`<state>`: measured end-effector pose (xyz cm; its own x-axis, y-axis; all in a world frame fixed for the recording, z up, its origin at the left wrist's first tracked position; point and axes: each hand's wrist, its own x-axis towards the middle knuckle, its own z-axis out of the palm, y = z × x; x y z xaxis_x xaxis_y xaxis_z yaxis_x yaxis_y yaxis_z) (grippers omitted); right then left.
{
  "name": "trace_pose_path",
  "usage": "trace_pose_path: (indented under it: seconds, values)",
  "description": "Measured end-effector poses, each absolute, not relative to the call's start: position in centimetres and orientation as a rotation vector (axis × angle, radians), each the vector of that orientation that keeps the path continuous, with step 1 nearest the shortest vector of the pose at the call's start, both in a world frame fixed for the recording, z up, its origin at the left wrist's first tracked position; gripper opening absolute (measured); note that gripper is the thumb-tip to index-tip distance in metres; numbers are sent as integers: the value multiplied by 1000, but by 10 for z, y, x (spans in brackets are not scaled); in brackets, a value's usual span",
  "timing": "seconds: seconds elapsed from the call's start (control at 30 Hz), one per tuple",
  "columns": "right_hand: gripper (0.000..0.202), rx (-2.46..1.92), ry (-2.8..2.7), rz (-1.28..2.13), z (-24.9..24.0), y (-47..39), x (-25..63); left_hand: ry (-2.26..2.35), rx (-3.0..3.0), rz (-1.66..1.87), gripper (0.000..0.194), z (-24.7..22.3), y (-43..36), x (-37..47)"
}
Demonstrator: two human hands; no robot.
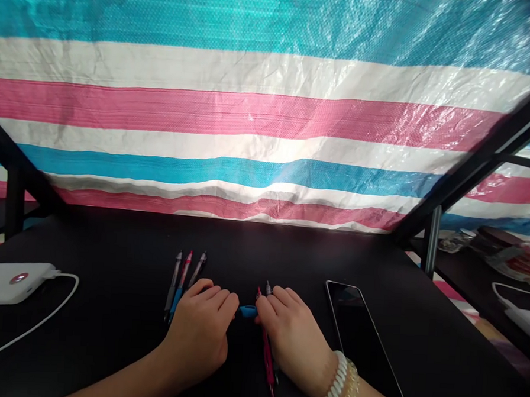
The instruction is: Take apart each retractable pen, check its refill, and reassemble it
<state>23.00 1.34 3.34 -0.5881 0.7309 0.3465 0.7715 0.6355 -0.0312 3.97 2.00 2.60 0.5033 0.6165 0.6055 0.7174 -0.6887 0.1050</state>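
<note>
Between my two hands a blue pen shows, lying crosswise; its ends are hidden in my fingers. My left hand is closed round its left end, beside several pens on the black table. My right hand, with bracelets at the wrist, is closed at the other end. Under and beside the right fingers lies a pink pen, with a dark pen next to it, partly hidden.
A black phone lies right of my right hand. At the far left, a white power bank trails a white cable. Black metal bars flank the black table, with a striped sheet behind.
</note>
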Motion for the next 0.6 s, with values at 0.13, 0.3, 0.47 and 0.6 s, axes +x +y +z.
trace_pose_path:
  seconds: [0.13, 0.3, 0.47, 0.6]
  values:
    - [16, -1260, -2554, -82, 39, 16, 233, -1073, -2541, -920, 21, 25, 24, 38]
    - [12, -1349, -2568, 107, 42, 17, 235, -997, -2555, -811, 26, 18, 27, 40]
    - [17, -1246, -2475, 549, 45, 12, 239, -902, -2509, -763, 21, 16, 28, 43]
    - [20, -1205, -2370, 870, 52, 11, 245, -864, -2448, -826, 20, 16, 25, 46]
